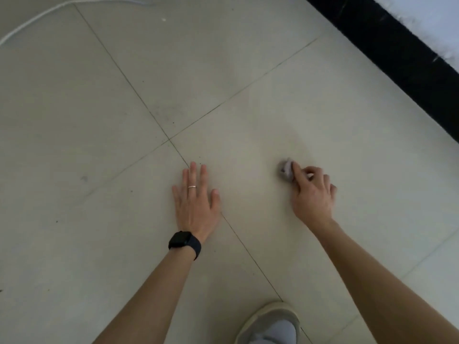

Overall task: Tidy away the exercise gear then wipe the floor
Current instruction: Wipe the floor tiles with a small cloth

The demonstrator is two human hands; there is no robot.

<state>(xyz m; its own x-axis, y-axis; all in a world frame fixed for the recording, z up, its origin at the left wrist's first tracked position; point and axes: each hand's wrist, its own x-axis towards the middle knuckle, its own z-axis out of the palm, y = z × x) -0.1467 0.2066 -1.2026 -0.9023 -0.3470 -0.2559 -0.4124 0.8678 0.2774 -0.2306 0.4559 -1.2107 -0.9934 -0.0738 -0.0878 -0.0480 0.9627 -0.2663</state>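
My right hand (311, 194) holds a small crumpled grey wipe (285, 170) down on the pale tiled floor (99, 120), its fingers curled round the wad. Most of the wipe is hidden under the fingers. To the left, my left hand (195, 197) lies flat on the floor with straight fingers, across a tile joint. It wears a ring, and a black watch sits on the wrist. No exercise gear is in view.
A white cable (47, 13) curves over the floor at the top left. A black skirting strip (397, 53) and a white wall run diagonally along the top right. My grey shoe (270, 326) stands at the bottom edge. Small dark specks dot the tiles near the joint crossing.
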